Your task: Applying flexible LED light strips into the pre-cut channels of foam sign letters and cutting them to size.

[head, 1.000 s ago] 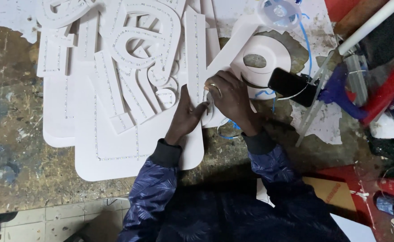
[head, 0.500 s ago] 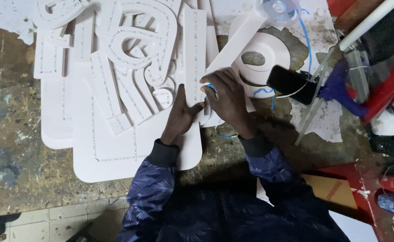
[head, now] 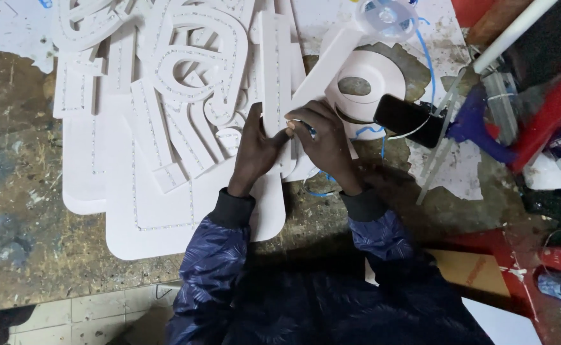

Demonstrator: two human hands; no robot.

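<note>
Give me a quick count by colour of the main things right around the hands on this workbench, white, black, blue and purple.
White: 2, the long strip both hands pinch and the tape roll
Black: 1, the phone
Blue: 1, the thin wire
Purple: 1, the clamp handle
Total: 5
The left hand and right hand meet at the strip's lower end.

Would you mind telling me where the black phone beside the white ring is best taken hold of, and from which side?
Probably by the long edges of the black phone, from above: it lies flat and slanted on the table, with its lower-right end against a white cable. Its upper-left end, beside the white ring, looks freest.
</note>
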